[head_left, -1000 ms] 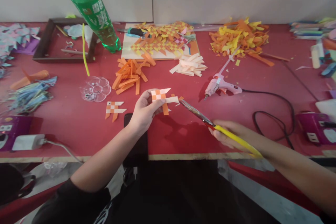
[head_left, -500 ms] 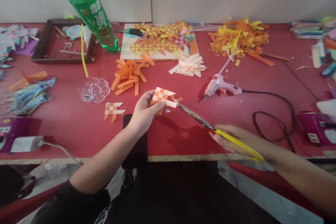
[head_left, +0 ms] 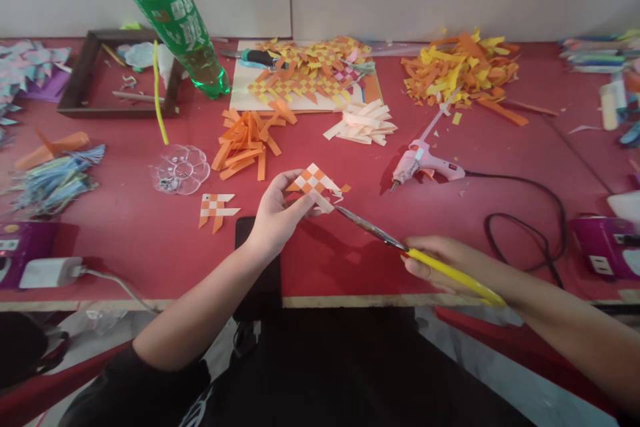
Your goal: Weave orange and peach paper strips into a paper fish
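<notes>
My left hand (head_left: 277, 212) pinches a small woven paper piece (head_left: 313, 181) of orange and cream strips, held above the red table (head_left: 150, 240). My right hand (head_left: 440, 263) grips yellow-handled scissors (head_left: 400, 247). Their blade tips touch the lower right edge of the woven piece. A second woven piece (head_left: 216, 207) lies flat on the table to the left of my left hand. A dark phone (head_left: 244, 230) lies under my left wrist.
Orange strips (head_left: 246, 141) and cream strips (head_left: 364, 123) lie in piles behind. A pink glue gun (head_left: 425, 163) with a black cord sits to the right. A green bottle (head_left: 175, 20), a wooden frame (head_left: 100, 73), a clear flower-shaped dish (head_left: 181, 168) and a scrap heap (head_left: 457, 73) are further back.
My left hand has turned the woven piece so it now sits as a diamond. The scissor tips have moved slightly left and down along its edge.
</notes>
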Demonstrator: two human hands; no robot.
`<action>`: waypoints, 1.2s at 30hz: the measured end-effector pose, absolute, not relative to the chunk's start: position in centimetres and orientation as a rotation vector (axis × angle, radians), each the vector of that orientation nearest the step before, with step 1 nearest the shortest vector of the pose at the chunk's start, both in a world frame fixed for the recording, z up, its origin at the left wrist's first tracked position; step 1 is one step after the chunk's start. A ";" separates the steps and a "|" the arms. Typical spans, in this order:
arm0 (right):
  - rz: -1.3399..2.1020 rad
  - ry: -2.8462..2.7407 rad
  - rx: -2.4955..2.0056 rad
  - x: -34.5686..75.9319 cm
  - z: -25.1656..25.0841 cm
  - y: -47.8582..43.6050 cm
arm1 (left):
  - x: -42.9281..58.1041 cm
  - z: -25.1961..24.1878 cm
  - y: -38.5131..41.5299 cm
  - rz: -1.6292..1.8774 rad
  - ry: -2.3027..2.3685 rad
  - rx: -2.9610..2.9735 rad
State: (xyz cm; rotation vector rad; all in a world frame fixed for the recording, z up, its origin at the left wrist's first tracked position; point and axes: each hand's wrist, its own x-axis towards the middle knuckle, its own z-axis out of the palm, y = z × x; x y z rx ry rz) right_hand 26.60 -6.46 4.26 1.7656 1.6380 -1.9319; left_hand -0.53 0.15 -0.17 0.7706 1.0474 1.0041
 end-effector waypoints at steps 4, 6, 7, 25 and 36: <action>-1.888 1.723 1.763 26.4 4.5 -6.2 | -0.5 0.0 0.1 0.951 1.040 0.779; -1.859 1.735 1.786 26.2 4.7 -6.3 | -0.5 0.0 0.1 0.925 1.037 0.782; -1.842 1.740 1.809 26.1 4.7 -6.3 | -0.5 0.0 0.1 0.916 1.038 0.783; -1.868 1.709 1.637 26.8 3.2 -6.5 | -0.3 0.1 -0.1 0.846 0.978 0.821; -1.891 1.715 1.660 26.6 3.3 -6.9 | -0.2 0.2 -0.2 0.856 0.960 0.862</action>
